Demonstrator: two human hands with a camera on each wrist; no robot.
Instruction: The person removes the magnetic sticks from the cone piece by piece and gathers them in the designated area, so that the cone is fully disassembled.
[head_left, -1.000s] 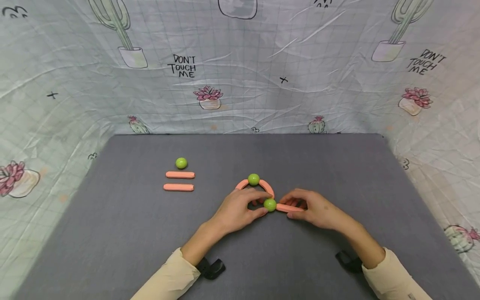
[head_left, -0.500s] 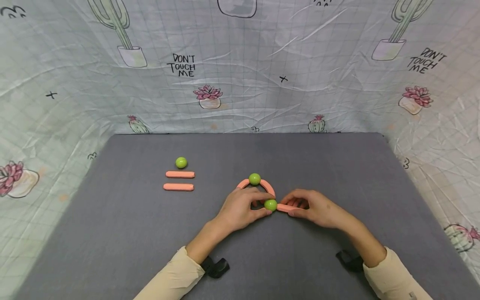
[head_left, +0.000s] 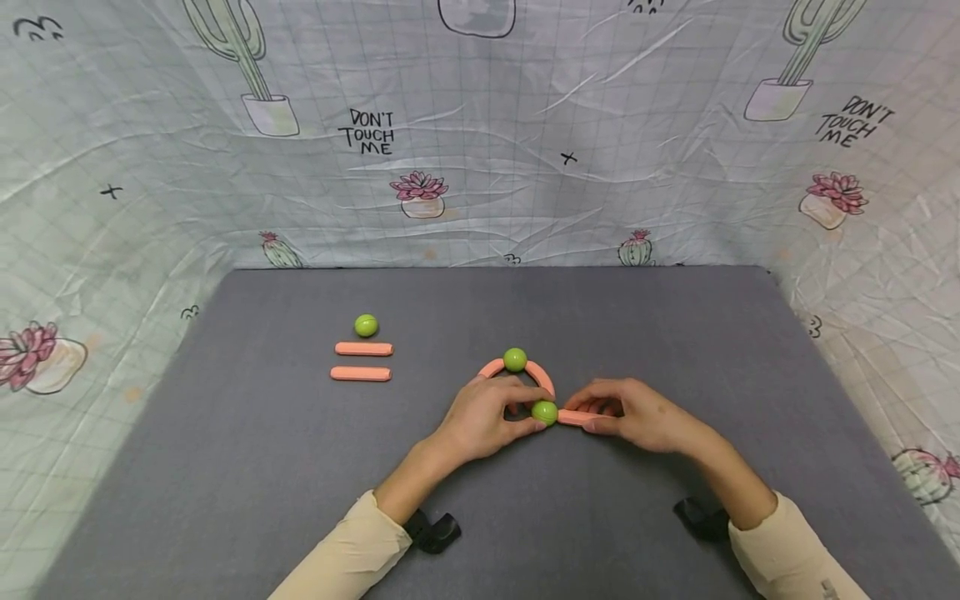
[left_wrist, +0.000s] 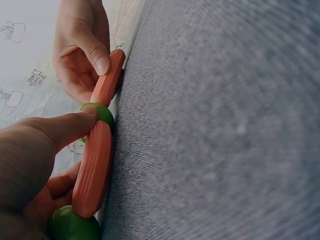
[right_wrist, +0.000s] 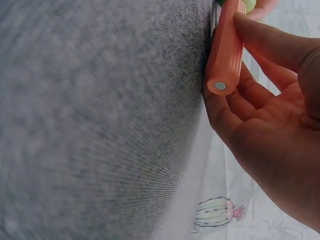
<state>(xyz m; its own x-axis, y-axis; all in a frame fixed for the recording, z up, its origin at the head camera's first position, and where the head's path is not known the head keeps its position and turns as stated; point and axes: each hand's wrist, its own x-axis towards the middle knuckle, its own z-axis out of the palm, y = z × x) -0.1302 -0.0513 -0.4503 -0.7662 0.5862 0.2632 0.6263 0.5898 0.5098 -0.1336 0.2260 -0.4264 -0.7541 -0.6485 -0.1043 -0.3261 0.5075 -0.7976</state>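
My left hand [head_left: 480, 418] pinches a green ball [head_left: 544, 412] between thumb and fingers. Up from that ball runs a curved orange rod [head_left: 540, 377], reaching a second green ball [head_left: 515, 360]; another curved orange rod [head_left: 491, 367] continues left and goes behind the left hand. My right hand [head_left: 645, 414] grips a straight orange building rod [head_left: 573, 417], whose far end meets the held ball. The right wrist view shows this ridged rod's near end, with a small metal disc [right_wrist: 220, 86] set in it. In the left wrist view, a curved rod [left_wrist: 93, 170] joins the held ball too.
Two straight orange rods [head_left: 363, 349] lie parallel on the grey table [head_left: 247, 467] at left, with a loose green ball [head_left: 366, 326] just behind them. A printed cloth [head_left: 510, 200] hangs around the table's back and sides.
Both hands keep their grips. The left hand, its ball and the joined curved rods have edged slightly right. The right fingers have shifted a little along the straight rod.
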